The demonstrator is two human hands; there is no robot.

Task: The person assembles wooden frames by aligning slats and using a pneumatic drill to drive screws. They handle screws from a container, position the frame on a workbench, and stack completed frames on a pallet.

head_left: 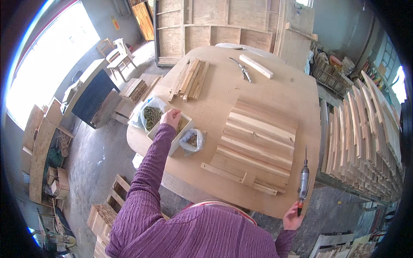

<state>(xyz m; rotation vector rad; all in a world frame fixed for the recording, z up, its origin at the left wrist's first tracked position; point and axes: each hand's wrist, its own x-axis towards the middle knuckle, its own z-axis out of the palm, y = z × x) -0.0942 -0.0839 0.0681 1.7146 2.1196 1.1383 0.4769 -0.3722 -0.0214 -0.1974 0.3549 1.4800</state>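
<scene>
My left hand (171,117) is over a white open box (187,124) of small brass-coloured pieces that look like screws, its fingers drawn together; whatever they hold is hidden. Left of the box is a clear plastic bag (151,115) full of similar pieces, and to its right a smaller bag (192,141). My right hand (293,217) grips a silver power screwdriver (304,179) by its lower end at the table's right edge, the long bit pointing away from me. Between my hands lies a striped wooden panel (258,144), with a wooden strip (221,173) and a small block (248,179) along its near edge.
On the rounded table (206,81) rest a bundle of wooden strips (190,79), a pliers-like metal tool (241,69) and a pale wooden bar (256,66). Stacked curved boards (359,133) stand at the right. Wooden pieces (133,89) and a chair (120,58) are at the left.
</scene>
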